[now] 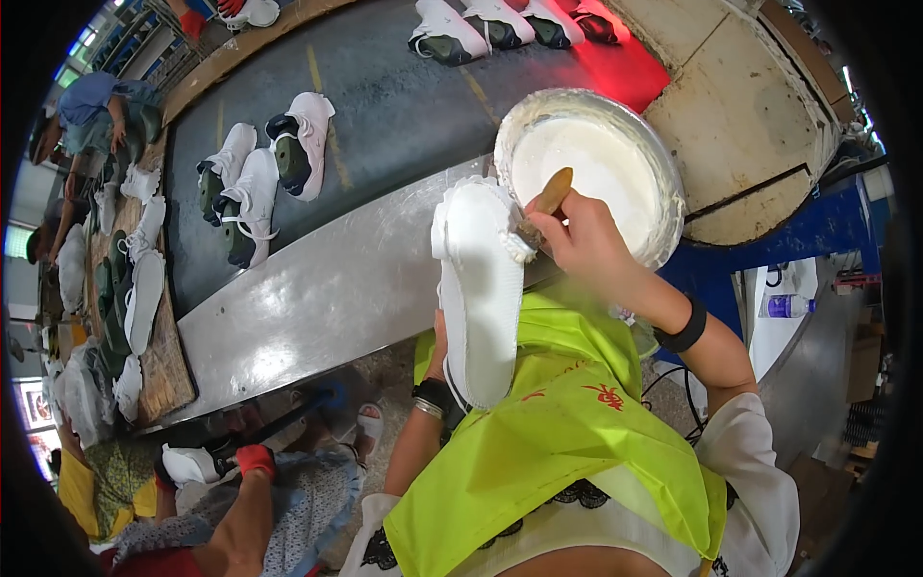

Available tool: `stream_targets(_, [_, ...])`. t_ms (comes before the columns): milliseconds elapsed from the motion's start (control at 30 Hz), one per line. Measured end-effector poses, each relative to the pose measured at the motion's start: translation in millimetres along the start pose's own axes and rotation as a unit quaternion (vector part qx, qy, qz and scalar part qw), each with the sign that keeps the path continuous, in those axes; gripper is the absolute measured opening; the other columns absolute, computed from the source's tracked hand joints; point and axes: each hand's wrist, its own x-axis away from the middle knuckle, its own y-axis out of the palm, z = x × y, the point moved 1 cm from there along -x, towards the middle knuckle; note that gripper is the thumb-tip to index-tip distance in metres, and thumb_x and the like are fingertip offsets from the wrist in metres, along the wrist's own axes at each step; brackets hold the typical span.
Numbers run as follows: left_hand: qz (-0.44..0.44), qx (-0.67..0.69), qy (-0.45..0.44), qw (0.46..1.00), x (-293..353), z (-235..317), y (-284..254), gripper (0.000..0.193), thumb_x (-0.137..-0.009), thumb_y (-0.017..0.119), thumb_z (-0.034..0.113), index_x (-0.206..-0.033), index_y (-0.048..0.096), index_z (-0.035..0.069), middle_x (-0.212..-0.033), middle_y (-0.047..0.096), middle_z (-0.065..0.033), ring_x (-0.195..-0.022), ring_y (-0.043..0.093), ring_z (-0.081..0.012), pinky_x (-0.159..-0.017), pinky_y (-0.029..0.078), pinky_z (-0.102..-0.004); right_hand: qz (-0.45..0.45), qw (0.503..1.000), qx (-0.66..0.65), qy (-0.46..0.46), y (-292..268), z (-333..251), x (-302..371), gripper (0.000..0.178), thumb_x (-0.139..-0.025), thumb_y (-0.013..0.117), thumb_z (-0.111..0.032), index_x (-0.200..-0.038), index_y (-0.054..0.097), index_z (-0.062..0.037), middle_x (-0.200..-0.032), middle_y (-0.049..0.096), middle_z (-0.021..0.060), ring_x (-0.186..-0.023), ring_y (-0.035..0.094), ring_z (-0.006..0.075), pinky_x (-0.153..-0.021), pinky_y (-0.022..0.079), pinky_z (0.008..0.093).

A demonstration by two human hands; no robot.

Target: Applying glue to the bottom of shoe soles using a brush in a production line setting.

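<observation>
My left hand, partly hidden behind a white shoe upper, grips it from the side and below. Its pale underside faces up, with the toe end pointing away from me. Between the fingers and thumb of my right hand is a brush with a short wooden handle. The white-coated bristles touch the upper's right edge near the toe. Just beyond stands a round metal bowl of white liquid, its rim crusted with white residue.
A dark conveyor belt carries several white and green shoes. A metal ledge runs along its near side. Red light falls on the belt's far end. Soles lie on a wooden board at left; co-workers sit there, one wearing red gloves.
</observation>
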Motion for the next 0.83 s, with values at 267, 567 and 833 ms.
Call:
stream_targets(267, [0.050,-0.043,0.016,0.998,15,6,18,0.074,-0.097,0.028,0.062,-0.146,0.028,0.007,-0.138,0.046,-0.0141,-0.120,0.052,-0.0268,-0.100,0.047,-0.0396,0.003,0.986,0.029,-0.164,40,-37,-37,0.017,-0.088,0.058,-0.013,-0.099,0.056,0.0001,-0.095,0.058,0.0177,-0.094,0.057,0.0360,-0.079,0.047,0.0435])
stream_targets(567, [0.108,-0.087,0.014,0.990,33,10,35,0.072,-0.097,0.032,0.060,-0.146,0.028,0.007,-0.138,0.046,-0.0129,-0.120,0.052,-0.0254,-0.101,0.046,-0.0384,-0.254,0.937,0.114,-0.209,29,-67,-34,0.018,-0.087,0.061,-0.013,-0.096,0.056,0.0015,-0.093,0.062,0.0202,-0.092,0.060,0.0380,-0.077,0.046,0.0447])
stream_targets(833, [0.059,-0.023,0.011,0.998,105,-17,-18,0.069,-0.097,0.038,0.056,-0.148,0.026,0.011,-0.139,0.045,-0.0104,-0.123,0.050,-0.0231,-0.102,0.045,-0.0364,-0.093,0.975,0.105,-0.175,16,-26,-50,0.014,-0.087,0.059,-0.007,-0.100,0.058,-0.0030,-0.092,0.064,0.0159,-0.089,0.063,0.0324,-0.076,0.049,0.0372])
